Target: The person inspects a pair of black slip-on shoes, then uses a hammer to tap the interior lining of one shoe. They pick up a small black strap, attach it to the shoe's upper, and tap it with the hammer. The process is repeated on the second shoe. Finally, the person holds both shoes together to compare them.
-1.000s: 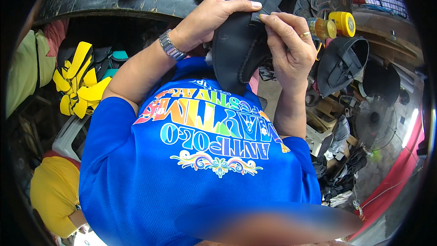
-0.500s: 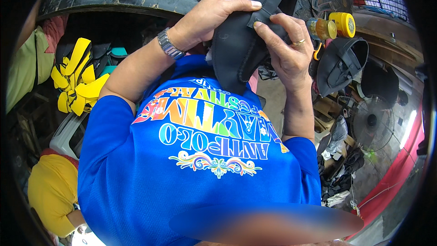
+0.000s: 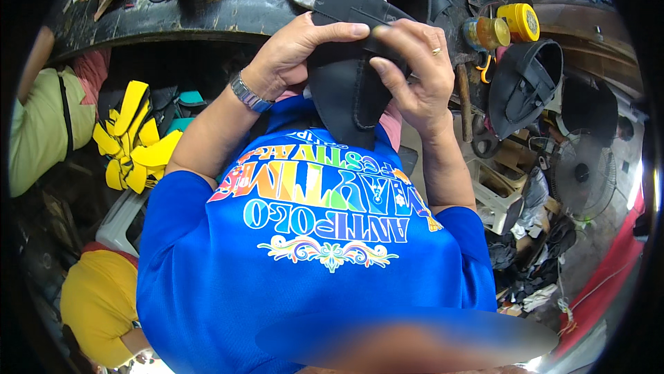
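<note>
A black shoe upper (image 3: 339, 83) with a stitched seam is held up in front of my chest, its rounded end pointing down toward me. My left hand (image 3: 294, 45) grips its left side, thumb lying across the top and the other fingers out of sight behind. My right hand (image 3: 422, 63) is at the strap area on the right side of the upper. Its index finger, smeared by motion, reaches close to my left thumb. The right thumb touches the upper just below, a little apart from the index finger. What the remaining right fingers hold is partly hidden.
A dark worktable (image 3: 221, 11) curves across the far side. To the right are a hammer (image 3: 465, 101), a yellow container (image 3: 519, 23), an amber jar (image 3: 488, 33) and another black upper (image 3: 524, 90). Yellow cut pieces (image 3: 135, 142) are at left. A person in yellow (image 3: 100, 298) is at lower left.
The upper and both hands have shifted slightly left and down in the picture. My right thumb and index finger, earlier at a small strap end, have moved across the upper. The hammer now shows.
</note>
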Motion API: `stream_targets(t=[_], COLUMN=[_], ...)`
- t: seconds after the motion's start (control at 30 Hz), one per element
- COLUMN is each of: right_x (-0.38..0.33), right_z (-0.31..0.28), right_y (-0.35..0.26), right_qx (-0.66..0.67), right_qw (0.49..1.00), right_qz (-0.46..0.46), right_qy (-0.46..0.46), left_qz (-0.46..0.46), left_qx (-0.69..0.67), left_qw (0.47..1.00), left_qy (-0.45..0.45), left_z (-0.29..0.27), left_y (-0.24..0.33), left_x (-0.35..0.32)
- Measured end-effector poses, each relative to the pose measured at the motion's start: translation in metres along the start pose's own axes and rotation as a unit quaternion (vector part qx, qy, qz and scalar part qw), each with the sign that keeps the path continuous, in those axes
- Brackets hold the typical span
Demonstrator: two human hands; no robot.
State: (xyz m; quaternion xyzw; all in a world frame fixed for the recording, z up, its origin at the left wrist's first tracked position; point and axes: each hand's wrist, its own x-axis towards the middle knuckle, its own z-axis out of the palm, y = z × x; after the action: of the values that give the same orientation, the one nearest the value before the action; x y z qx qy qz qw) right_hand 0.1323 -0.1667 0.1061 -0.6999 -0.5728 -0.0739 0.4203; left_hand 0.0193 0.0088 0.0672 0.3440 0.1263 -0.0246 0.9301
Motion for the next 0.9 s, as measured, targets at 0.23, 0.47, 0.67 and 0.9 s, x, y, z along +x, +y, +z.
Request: stream_targets(t=[0.23, 0.47, 0.67, 0.9], right_x=[-0.006, -0.009, -0.013, -0.024], right_z=[-0.006, -0.008, -0.002, -0.005], right_y=[0.001, 0.000, -0.001, 0.001], right_qx=[0.074, -0.008, 0.018, 0.328], right_qw=[0.981, 0.993, 0.987, 0.894], right_qz=[0.174, 0.119, 0.153, 0.300], right_qy=[0.043, 0.014, 0.033, 0.052], left_qz=[-0.019, 0.001, 0.024, 0.037], left_qx=[0.039, 0.032, 0.011, 0.071], left_qw=[0.998, 0.999, 0.998, 0.995], left_qy=[0.037, 0.041, 0.052, 0.064], left_z=[-0.008, -0.015, -0.018, -0.023], left_y=[0.001, -0.005, -0.012, -0.013], left_x=[0.001, 0.001, -0.001, 0.000])
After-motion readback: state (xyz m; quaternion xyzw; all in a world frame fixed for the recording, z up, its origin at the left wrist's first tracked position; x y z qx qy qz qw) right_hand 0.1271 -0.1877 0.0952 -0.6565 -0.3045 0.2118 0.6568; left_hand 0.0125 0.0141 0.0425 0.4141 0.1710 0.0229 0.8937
